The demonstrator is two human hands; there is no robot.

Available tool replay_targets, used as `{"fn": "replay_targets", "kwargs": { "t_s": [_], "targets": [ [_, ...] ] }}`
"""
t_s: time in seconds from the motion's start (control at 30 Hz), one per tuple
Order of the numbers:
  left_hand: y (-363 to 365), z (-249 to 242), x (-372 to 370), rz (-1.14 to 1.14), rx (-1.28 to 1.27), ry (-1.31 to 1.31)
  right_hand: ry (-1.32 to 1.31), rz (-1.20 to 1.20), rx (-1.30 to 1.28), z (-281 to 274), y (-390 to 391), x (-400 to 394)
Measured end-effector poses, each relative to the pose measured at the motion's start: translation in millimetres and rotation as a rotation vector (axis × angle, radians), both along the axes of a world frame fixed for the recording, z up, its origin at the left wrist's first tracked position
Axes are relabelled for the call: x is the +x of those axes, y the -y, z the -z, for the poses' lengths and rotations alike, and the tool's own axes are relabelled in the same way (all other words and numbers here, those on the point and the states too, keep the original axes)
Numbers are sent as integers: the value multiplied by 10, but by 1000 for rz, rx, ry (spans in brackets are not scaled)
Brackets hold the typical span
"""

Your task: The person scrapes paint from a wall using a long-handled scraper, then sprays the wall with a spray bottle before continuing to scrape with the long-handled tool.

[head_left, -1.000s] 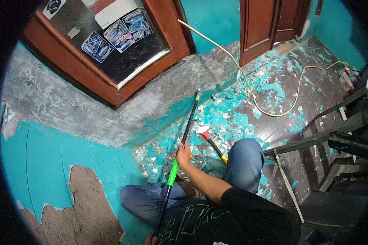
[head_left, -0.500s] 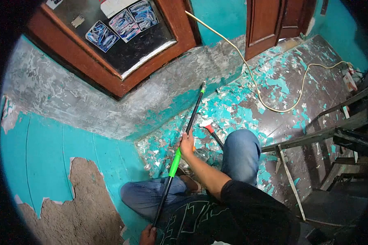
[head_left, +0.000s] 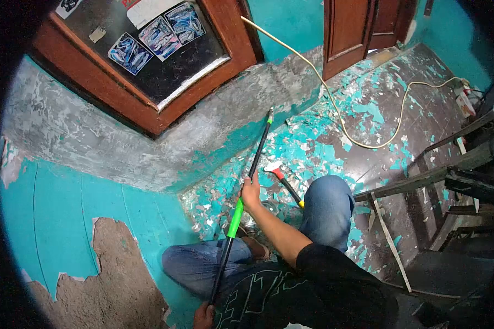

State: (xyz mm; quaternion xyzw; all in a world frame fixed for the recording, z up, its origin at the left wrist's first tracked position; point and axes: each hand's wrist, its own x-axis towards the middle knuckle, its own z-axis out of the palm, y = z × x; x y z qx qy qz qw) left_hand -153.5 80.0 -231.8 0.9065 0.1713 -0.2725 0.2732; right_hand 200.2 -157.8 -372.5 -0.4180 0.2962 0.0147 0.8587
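A long-handled scraper [head_left: 235, 220] with a black pole and a bright green grip slants across my lap. My right hand [head_left: 251, 193] is wrapped round the black shaft just above the green part. Near the bottom edge, my left hand [head_left: 203, 316] grips the pole's lower end; part of that hand is cut off by the frame. The small metal tip [head_left: 270, 112] meets the lower wall [head_left: 219, 112], where turquoise paint gives way to scraped grey. A second scraper [head_left: 282, 180], with a red neck, black handle and pale blade, lies on the floor beside my knee.
Turquoise and white paint flakes [head_left: 313, 151] litter the floor. A cream cable [head_left: 343, 123] loops across it. Wooden stair-like framing [head_left: 439, 172] stands at right. Above the grey wall band is a brown-framed glass pane [head_left: 189, 71], with a wooden door [head_left: 348, 33] farther right.
The view has shifted slightly, so the surroundings sit a little further left. Both hands keep their hold, and the scraper tip stays at nearly the same part of the wall.
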Motion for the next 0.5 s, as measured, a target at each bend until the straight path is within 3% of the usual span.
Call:
{"fn": "replay_targets", "kwargs": {
  "t_s": [0.13, 0.2, 0.23, 0.3, 0.37, 0.43, 0.5],
  "targets": [
    [87, -100, 37, -123, -24, 34, 67, 37, 44, 93, -50, 18],
    [392, -504, 220, -303, -207, -56, 92, 53, 72, 56, -51, 8],
    [331, -467, 191, -297, -207, -50, 59, 30, 57, 24, -52, -29],
    [93, -216, 59, 5, -24, -24, 41, 9, 41, 5, 6, 38],
    [-252, 398, 65, 35, -84, 4, 27, 28, -49, 130, 110, 96],
    [-243, 455, 11, 55, -140, 8, -7, 23, -7, 278, 143, 111],
    [96, 199, 227, 78, -81, 128, 22, 69, 60, 277, 191, 157]
  ]
}}
